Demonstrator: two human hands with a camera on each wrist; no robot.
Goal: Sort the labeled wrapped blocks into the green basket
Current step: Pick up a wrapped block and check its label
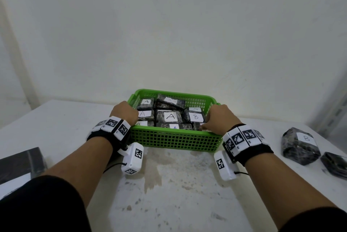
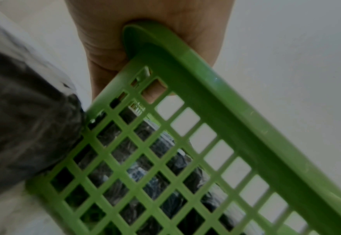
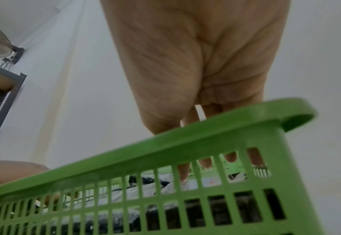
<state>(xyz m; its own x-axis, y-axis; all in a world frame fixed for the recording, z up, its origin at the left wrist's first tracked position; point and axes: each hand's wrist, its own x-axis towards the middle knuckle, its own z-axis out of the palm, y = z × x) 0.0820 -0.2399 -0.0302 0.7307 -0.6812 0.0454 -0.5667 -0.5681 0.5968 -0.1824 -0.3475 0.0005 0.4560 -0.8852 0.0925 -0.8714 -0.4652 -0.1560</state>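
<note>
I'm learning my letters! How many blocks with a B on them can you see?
2. One B block sits inside the green basket, by its right side. Another B block lies on the table, right of the basket. More may be hidden underneath.

Stained white table [image 1: 169, 194] (metal shelf [image 3: 2, 89] nr wall)

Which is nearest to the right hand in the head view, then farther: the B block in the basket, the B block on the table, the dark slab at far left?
1. B block in the basket, just left of the right hand.
2. B block on the table, to its right.
3. Dark slab, far left edge.
</note>
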